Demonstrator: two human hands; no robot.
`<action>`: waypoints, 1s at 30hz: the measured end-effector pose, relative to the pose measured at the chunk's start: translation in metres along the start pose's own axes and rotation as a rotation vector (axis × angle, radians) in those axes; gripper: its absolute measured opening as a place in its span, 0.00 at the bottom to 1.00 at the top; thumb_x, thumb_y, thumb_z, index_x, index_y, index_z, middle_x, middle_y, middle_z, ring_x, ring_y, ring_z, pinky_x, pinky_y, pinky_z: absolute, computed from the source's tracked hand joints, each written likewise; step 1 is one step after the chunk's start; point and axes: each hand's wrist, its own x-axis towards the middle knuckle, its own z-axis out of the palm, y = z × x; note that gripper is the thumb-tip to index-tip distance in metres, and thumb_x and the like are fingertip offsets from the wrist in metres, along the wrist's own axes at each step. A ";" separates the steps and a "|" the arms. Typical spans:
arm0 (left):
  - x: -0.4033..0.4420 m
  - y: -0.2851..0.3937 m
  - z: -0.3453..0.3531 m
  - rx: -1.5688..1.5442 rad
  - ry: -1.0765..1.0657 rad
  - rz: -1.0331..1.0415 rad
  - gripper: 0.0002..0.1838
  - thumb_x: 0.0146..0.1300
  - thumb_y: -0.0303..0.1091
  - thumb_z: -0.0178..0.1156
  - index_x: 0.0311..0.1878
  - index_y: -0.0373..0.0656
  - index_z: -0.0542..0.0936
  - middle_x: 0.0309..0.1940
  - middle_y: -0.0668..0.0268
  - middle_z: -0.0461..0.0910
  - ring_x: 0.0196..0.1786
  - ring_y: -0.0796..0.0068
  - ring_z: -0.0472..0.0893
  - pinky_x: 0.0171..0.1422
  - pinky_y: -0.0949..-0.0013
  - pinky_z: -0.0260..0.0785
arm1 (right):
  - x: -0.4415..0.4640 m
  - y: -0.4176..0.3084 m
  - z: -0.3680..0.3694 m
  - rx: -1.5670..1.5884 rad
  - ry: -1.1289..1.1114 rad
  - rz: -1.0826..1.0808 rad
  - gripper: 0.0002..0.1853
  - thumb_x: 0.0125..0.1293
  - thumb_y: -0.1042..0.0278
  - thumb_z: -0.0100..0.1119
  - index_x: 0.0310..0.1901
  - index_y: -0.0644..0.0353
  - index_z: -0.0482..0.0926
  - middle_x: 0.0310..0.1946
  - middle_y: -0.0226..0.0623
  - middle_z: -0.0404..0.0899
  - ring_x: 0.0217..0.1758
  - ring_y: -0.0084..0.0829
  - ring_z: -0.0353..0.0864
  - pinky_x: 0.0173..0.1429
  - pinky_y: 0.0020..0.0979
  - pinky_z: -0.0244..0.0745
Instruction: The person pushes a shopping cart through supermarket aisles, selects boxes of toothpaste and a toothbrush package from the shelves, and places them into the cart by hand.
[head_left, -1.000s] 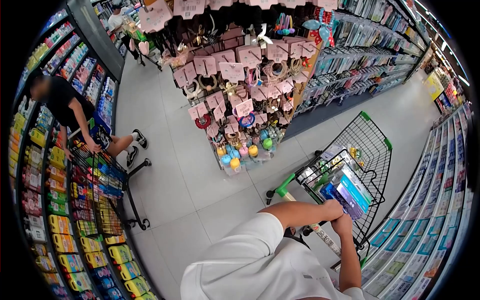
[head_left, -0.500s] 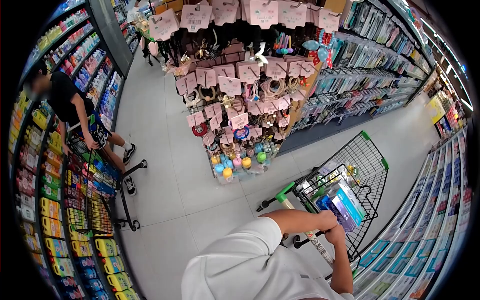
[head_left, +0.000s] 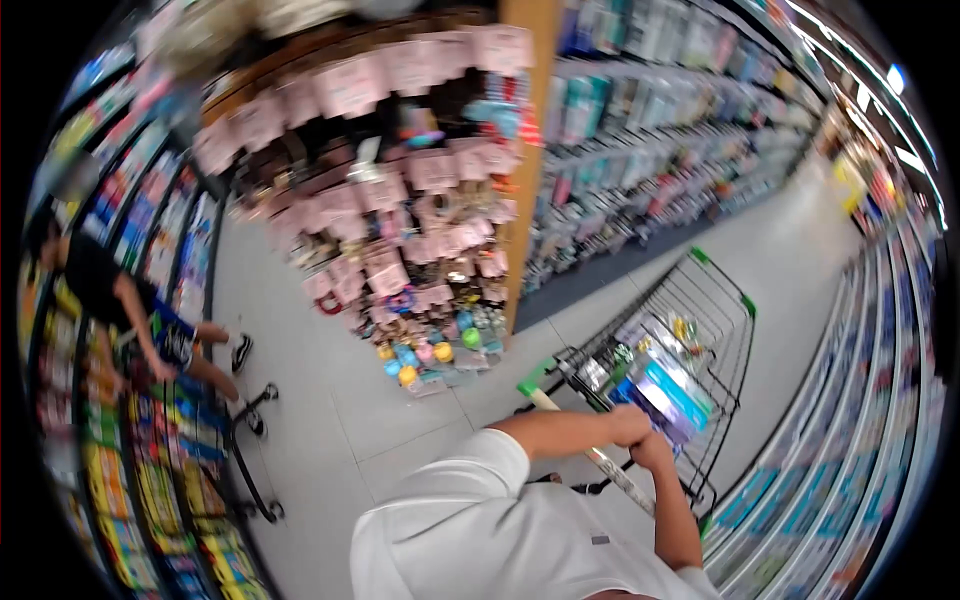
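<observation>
My left hand [head_left: 630, 425] and my right hand [head_left: 654, 451] meet over the near end of a black wire shopping cart [head_left: 735, 345] with green corners. Both look closed, knuckles bunched together; whatever lies between the fingers is hidden. The cart's pale handle bar [head_left: 622, 483] passes below my forearms. Just beyond my hands, a purple-and-teal box [head_left: 676, 388] lies in the cart among other packages [head_left: 640, 335], blurred.
A rack of hair accessories on pink cards [head_left: 430, 170] stands ahead, beside shelves of hanging packs [head_left: 650, 150]. At left, a person in a black shirt [head_left: 105, 290] is by another cart [head_left: 255, 450]. Product shelves [head_left: 830, 470] line the right. Grey tiled floor [head_left: 310, 390] runs between.
My view has shifted and blurred; the accessory rack appears larger and farther left. The cart and my hands sit slightly left of before. My hands stay together.
</observation>
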 end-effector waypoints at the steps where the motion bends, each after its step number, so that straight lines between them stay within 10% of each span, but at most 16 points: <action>1: -0.003 0.003 -0.008 -0.018 -0.015 -0.027 0.07 0.44 0.31 0.65 0.29 0.44 0.86 0.32 0.55 0.84 0.39 0.54 0.84 0.41 0.56 0.77 | -0.010 -0.012 -0.015 0.027 0.023 0.017 0.10 0.50 0.62 0.59 0.32 0.55 0.84 0.36 0.47 0.83 0.40 0.48 0.83 0.45 0.47 0.78; 30: 0.096 -0.011 -0.042 0.157 -0.145 0.007 0.14 0.47 0.40 0.61 0.35 0.40 0.81 0.27 0.57 0.84 0.30 0.58 0.85 0.35 0.58 0.78 | 0.055 0.049 -0.074 0.246 -0.189 0.019 0.12 0.54 0.66 0.58 0.36 0.64 0.83 0.37 0.52 0.83 0.42 0.50 0.83 0.50 0.44 0.78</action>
